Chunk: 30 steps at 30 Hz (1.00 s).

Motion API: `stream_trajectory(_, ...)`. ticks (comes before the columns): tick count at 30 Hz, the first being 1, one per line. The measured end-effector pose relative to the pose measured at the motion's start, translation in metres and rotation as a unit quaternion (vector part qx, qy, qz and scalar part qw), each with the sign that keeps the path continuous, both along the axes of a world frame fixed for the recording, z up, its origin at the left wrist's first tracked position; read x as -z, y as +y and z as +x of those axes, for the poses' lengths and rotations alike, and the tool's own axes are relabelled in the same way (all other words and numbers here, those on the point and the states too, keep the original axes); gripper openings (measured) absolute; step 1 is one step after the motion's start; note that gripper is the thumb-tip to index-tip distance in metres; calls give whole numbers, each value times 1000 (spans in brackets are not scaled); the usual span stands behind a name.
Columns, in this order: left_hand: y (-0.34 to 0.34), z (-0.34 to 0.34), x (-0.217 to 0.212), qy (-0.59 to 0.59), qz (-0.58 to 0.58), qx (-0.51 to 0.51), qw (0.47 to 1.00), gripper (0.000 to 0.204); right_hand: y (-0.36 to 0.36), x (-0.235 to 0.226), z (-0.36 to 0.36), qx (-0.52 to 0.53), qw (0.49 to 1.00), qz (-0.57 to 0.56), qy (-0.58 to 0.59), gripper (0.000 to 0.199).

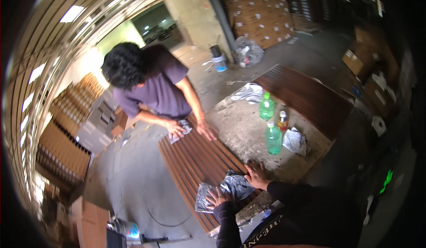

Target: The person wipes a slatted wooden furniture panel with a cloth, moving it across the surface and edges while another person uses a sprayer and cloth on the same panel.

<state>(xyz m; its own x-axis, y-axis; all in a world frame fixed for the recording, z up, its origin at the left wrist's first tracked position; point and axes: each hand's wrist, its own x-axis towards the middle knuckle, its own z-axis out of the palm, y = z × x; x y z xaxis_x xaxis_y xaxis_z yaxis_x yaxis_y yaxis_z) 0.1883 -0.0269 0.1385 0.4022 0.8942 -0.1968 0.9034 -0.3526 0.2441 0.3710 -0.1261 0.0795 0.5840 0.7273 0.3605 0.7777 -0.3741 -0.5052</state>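
Observation:
A brown fluted panel [202, 155] lies along the near-left side of a stained worktable [235, 115]. My left hand [217, 198], fingers spread, presses flat on a crumpled grey cloth [204, 198] near the panel's close end. A second bunched part of grey cloth [236, 185] lies between my hands; whether it is the same piece I cannot tell. My right hand [257, 176] rests with fingers apart at the panel's right edge, beside that bunched part. Across from me, a co-worker [155, 84] in a purple shirt holds another grey cloth [180, 131] against the panel's far end.
Two green bottles [273, 139], a small amber bottle [282, 121] and a pale crumpled cloth [295, 141] stand or lie right of the panel. Another dark brown panel [306, 97] covers the table's far right. Stacked cartons [95, 126] line the left; a bucket [218, 63] stands behind.

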Motion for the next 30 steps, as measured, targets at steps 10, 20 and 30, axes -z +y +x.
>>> stream_trajectory(10,7,-1,11,-12,35,45,998,62,-9,-14,8,-101,995,12,-23,68)
stream_trajectory(20,22,-22,40,-36,52,45,997,69,-1,10,12,-183,975,114,53,35)
stream_trajectory(30,34,51,56,-10,244,-167,955,75,-46,-20,13,-266,933,241,35,20)
